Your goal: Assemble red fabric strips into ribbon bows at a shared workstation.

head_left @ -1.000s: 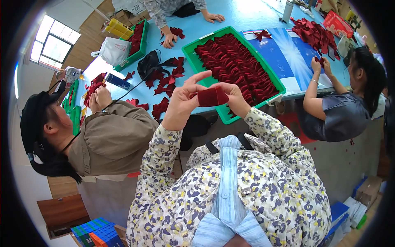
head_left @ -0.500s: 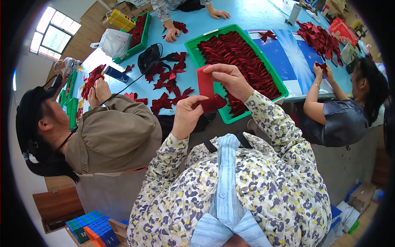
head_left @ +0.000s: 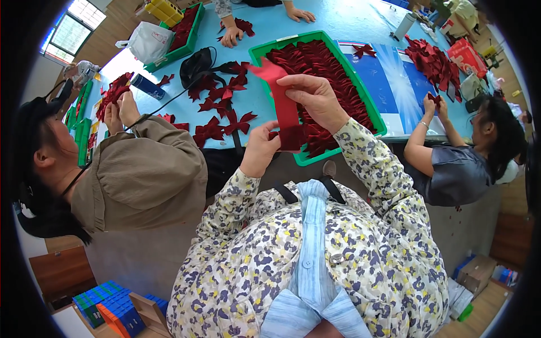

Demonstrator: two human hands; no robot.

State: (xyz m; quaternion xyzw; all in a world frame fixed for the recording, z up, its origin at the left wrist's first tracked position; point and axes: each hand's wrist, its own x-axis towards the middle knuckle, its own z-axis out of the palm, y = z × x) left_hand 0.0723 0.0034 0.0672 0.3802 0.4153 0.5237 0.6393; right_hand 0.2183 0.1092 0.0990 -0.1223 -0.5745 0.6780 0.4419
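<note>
A wide red velvet-like ribbon (head_left: 283,112) is stretched upright between my two hands, above the near left edge of a green tray. My left hand (head_left: 260,150) pinches its lower part, where the ribbon looks folded over itself and darker. Higher up, my right hand (head_left: 316,102) grips the ribbon's right edge between thumb and fingers, and the free end flares out to the upper left. Behind my hands, the green tray (head_left: 376,121) holds rows of dark red bows (head_left: 332,73). Several loose bows (head_left: 208,130) lie on the table left of my hands.
Co-workers sit left and right, each with hands on red bows (head_left: 115,90); another person's hands (head_left: 231,35) rest across the blue table (head_left: 270,21). Around stand a second green tray (head_left: 197,28), dark blue can (head_left: 147,87), white bag (head_left: 151,42), grey bottle (head_left: 403,26) and bow pile (head_left: 431,65).
My right hand has moved slightly down and right along the ribbon, whose free end now stands above it. My left hand stays at the lower fold. The view has shifted a little.
</note>
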